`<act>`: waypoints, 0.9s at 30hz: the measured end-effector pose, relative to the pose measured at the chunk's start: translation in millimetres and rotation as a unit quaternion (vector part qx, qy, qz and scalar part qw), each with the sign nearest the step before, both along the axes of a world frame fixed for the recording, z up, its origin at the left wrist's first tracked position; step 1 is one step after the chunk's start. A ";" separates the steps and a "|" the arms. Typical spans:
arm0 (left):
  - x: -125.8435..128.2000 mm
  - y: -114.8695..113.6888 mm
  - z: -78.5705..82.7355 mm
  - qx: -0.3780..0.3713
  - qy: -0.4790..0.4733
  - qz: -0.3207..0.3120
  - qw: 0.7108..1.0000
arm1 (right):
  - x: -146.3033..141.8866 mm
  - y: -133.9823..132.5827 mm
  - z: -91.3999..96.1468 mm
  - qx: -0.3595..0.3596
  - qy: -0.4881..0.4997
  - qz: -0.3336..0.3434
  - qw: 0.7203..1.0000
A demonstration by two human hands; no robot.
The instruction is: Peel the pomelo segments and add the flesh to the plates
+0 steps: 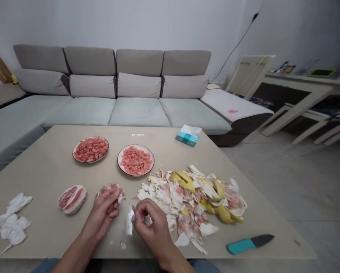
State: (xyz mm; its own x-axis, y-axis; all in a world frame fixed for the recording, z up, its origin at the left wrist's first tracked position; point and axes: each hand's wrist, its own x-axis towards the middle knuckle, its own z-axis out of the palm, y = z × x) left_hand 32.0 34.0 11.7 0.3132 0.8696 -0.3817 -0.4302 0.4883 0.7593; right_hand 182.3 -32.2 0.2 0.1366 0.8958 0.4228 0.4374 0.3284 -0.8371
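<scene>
My left hand [104, 212] is closed with fingertips on a reddish pomelo segment [119, 189], partly hidden behind the fingers. To the right, my right hand [151, 218] is pinched; a small pale scrap, apparently pomelo membrane [134, 208], shows at its fingertips. A partly peeled pomelo chunk [72, 199] with red flesh and white pith rests left of my left hand. Past the hands, one plate [118, 161] carries red pomelo pulp [136, 160]. Farther left, a second plate [86, 162] bears more pulp [90, 149]. Beside my right hand spreads a heap of yellow-and-white peel and membranes [174, 199].
A knife [241, 245] with a teal handle lies near the table's [62, 235] front right. Crumpled white tissues [13, 223] are at the left, and a teal tissue pack [188, 137] sits at the far right. Behind the table stands a grey sofa [138, 110].
</scene>
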 end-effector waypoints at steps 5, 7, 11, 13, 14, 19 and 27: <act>-0.5 -0.4 2.7 -0.015 -0.016 -0.030 0.999 | 9.5 2.5 -3.7 -0.092 0.009 0.008 0.996; 1.2 -2.8 1.2 -0.001 0.003 -0.045 0.999 | 9.6 1.9 -2.7 -0.101 0.052 0.014 0.993; 4.8 -8.0 -1.5 0.065 0.086 -0.056 0.993 | 2.9 -0.2 1.0 -0.133 0.121 0.050 0.982; 5.8 -9.9 -1.8 0.118 0.158 -0.047 0.979 | -0.7 -0.1 1.1 -0.144 0.113 0.056 0.982; 6.0 -10.5 -1.7 0.147 0.195 -0.044 0.969 | -1.9 0.1 0.6 -0.146 0.100 0.054 0.983; 5.9 -10.5 -1.0 0.245 0.295 -0.040 0.923 | -1.7 0.9 -1.2 -0.148 0.021 0.019 0.989; 11.5 -17.7 7.8 0.271 0.311 -0.042 0.910 | 0.8 -4.3 7.1 -0.079 -0.019 0.003 0.997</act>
State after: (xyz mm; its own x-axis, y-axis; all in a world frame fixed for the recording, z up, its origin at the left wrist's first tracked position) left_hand 43.5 16.2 19.5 0.2572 0.9659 -0.0306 0.1870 -0.0187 0.9822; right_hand 183.1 -36.5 7.3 0.1177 0.9526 0.2807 0.4682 0.1960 -0.8616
